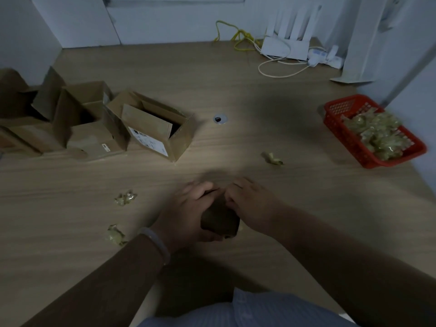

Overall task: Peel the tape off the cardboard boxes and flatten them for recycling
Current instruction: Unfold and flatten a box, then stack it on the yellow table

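A small brown cardboard box (220,219) sits on the wooden table (236,95) just in front of me, mostly covered by both hands. My left hand (186,214) grips its left side with fingers curled over the top edge. My right hand (251,204) grips the right side, fingers curled onto the box's top. Three crumpled tape wads lie loose on the table: one at the left (125,198), one nearer me (115,235), one to the right (272,158).
Several opened cardboard boxes (151,126) stand at the left. A red basket (349,138) holding crumpled tape stands at the right edge. A cable hole (220,119) is in the table's middle. A white router (285,47), cables and a power strip sit at the back.
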Demonstrator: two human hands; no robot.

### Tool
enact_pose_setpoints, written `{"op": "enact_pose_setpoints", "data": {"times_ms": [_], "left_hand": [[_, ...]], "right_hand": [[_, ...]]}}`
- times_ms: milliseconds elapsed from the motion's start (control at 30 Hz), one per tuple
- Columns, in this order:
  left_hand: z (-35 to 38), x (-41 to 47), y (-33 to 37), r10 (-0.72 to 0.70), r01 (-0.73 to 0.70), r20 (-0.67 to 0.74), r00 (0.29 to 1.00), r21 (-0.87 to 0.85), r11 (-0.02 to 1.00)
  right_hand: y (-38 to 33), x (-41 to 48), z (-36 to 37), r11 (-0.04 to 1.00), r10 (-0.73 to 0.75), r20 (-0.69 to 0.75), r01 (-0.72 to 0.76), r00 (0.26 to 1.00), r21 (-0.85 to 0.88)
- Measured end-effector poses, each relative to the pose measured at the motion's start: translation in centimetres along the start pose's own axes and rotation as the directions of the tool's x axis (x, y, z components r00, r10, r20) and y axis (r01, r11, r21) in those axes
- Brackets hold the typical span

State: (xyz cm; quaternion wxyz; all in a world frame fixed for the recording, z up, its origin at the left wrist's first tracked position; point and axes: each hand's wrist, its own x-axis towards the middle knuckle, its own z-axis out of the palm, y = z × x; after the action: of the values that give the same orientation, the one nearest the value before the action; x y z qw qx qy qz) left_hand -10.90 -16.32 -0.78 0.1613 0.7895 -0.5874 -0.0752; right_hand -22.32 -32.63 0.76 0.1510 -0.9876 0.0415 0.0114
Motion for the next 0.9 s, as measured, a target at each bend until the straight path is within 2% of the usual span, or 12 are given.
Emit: {"op": "enact_pose_setpoints", "data": {"times_ms": [100,267,433,467,500,600,633,667,700,733,833,900], "left_hand": [[-0.3,0.0,-0.1,-0.022,0.022,-0.003,1.0,-0.046,0.999],[-0.5,-0.2,-0.2,-0.017,0.018,0.008,1.0,-0.06,0.998],[-0.5,-0.2,-0.3,-0.026,0.026,-0.005,1.0,-0.06,0.998],[-0.5,-0.2,-0.2,-0.031,0.031,-0.009,0.999,-0.061,0.998],[-0.5,-0.1,-0.2,-0.037,0.036,-0.015,0.999,-0.063,0.997],[-0.4,-0.1,-0.1,-0.048,0.047,-0.015,0.999,-0.066,0.997],[-0.3,-0.2,-0.1,-0.05,0.05,-0.011,0.999,-0.064,0.997],[-0.2,-0.2,-0.1,-0.052,0.051,-0.009,0.999,-0.062,0.997],[-0.1,-0.2,-0.1,-0.052,0.051,-0.01,0.999,-0.056,0.997],[-0.1,-0.2,-0.1,-0.047,0.046,-0.016,0.999,-0.048,0.998],[0.1,-0.4,0.3,-0.019,0.016,-0.088,0.996,-0.03,0.999],[0.3,-0.6,0.8,-0.044,0.036,-0.166,0.985,-0.052,0.998]], "right_hand": [[0.3,-1.3,0.2,0.99,-0.032,-0.163,0.054,0.986,0.131],[1.0,-3.4,1.4,0.897,0.238,-0.209,-0.132,0.949,0.421],[2.6,-4.2,2.5,0.694,0.501,-0.044,-0.371,0.864,0.617],[2.5,-4.3,2.8,0.607,0.548,0.001,-0.398,0.837,0.687],[2.3,-4.3,3.1,0.465,0.603,0.066,-0.418,0.795,0.78],[1.2,-4.2,3.8,-0.136,0.661,0.331,-0.326,0.674,0.935],[1.1,-4.2,3.7,-0.266,0.654,0.383,-0.275,0.653,0.924],[0.9,-4.2,3.6,-0.343,0.649,0.405,-0.228,0.644,0.911],[0.8,-4.2,3.4,-0.365,0.646,0.4,-0.197,0.65,0.91],[0.7,-4.1,3.3,-0.326,0.65,0.372,-0.199,0.663,0.924],[0.2,-3.6,2.9,-0.014,0.671,0.237,-0.308,0.703,0.951],[-0.1,-3.1,2.2,0.13,0.686,0.141,-0.31,0.714,0.942]]}}
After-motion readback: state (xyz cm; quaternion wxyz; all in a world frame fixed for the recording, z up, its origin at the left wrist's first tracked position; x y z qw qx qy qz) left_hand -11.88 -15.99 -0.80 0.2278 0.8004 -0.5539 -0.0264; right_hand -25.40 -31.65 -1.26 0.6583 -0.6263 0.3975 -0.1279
